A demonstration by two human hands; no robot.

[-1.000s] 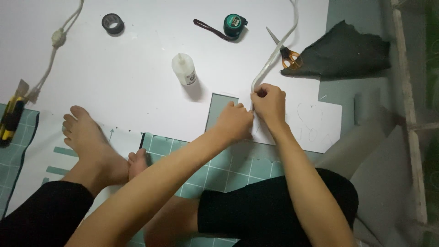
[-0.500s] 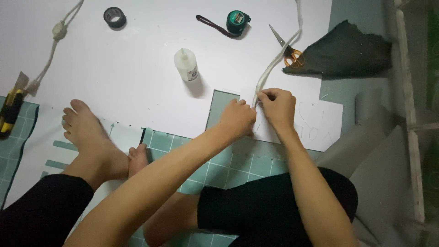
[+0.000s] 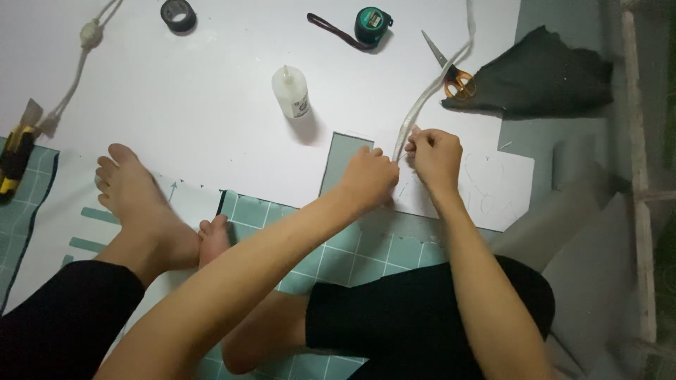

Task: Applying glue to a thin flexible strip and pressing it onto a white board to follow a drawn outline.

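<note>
Both hands have edged slightly right along the white board (image 3: pixel 211 105). The left hand (image 3: pixel 372 177) and right hand (image 3: pixel 436 156) now pinch the pale cord (image 3: pixel 422 105) at its near end; beyond lie glue bottle (image 3: pixel 291 91), scissors (image 3: pixel 451 67), tape measure (image 3: pixel 372 23).

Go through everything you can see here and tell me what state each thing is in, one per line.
left hand: pinching the cord end
right hand: pinching the cord end, close beside the left
white cord: end held, rest trailing up across the board
glue bottle: upright, cap on
scissors: lying open, handles by the dark cloth
tape measure: tape retracted, strap loose
tape roll: lying flat
dark cloth: crumpled
white board: flat, with a notch cut out
</note>
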